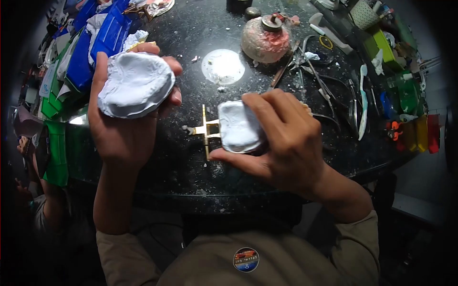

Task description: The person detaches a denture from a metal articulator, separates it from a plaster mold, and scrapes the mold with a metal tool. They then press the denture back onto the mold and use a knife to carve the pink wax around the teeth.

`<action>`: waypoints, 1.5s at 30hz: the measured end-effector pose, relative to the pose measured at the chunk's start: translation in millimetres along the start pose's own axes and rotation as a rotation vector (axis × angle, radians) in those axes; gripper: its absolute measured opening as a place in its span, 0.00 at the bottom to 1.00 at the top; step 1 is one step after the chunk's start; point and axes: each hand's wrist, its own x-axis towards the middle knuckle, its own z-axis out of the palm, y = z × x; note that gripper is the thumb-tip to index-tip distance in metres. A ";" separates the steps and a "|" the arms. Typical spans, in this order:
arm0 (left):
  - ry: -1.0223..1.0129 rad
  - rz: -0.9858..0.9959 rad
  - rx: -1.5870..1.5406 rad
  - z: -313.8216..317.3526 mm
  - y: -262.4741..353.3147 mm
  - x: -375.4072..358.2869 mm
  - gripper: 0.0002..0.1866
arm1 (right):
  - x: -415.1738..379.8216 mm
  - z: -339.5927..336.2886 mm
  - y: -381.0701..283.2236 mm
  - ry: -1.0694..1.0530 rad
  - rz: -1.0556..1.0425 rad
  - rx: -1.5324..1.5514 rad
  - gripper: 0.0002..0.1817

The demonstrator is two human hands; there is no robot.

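Observation:
A white plaster cast [136, 86] with a rough rim rests in my left hand [125, 126], its fingers curled around the far edge and right side. My right hand [288, 136] grips a second piece of white plaster, a squarish block [238, 126], thumb at its near edge and fingers over its right side. From the left of this block juts a brass hinged frame [206, 131], which looks like a dental articulator. It lies at or just above the dark table; contact cannot be made out. My right hand hides the block's right part.
Behind the hands stands a round plaster-smeared burner pot [265, 40], beside a bright white disc [223, 66]. Metal hand tools [324, 86] and a toothbrush [363, 102] lie at right. Blue bins [98, 43] crowd the left. Another person's arm [36, 171] shows at far left.

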 end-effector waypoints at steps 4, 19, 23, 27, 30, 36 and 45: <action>0.076 -0.097 -0.002 25.6 -2.5 -4.9 0.28 | 5.2 22.0 -4.8 0.010 0.099 0.185 0.39; 0.013 -0.447 0.015 45.8 -22.4 -24.0 0.30 | -21.9 -42.9 110.0 -0.049 0.423 -0.149 0.11; 0.069 -0.487 0.090 52.9 -18.5 -16.6 0.27 | -16.2 -43.5 112.1 0.140 0.438 -0.105 0.09; 0.083 -0.428 0.198 54.6 -20.5 -16.3 0.28 | -7.4 -80.1 91.6 0.428 0.425 0.682 0.09; 0.066 -0.428 0.273 56.0 -17.5 -15.9 0.28 | 0.1 -92.0 78.4 0.363 0.030 1.111 0.20; 0.120 -0.429 0.237 56.0 -14.6 -17.5 0.20 | 25.4 -60.4 13.2 0.054 -0.129 0.869 0.18; 0.142 -0.444 0.290 55.5 -15.8 -17.1 0.19 | 8.4 -31.4 4.0 0.080 -0.120 0.686 0.07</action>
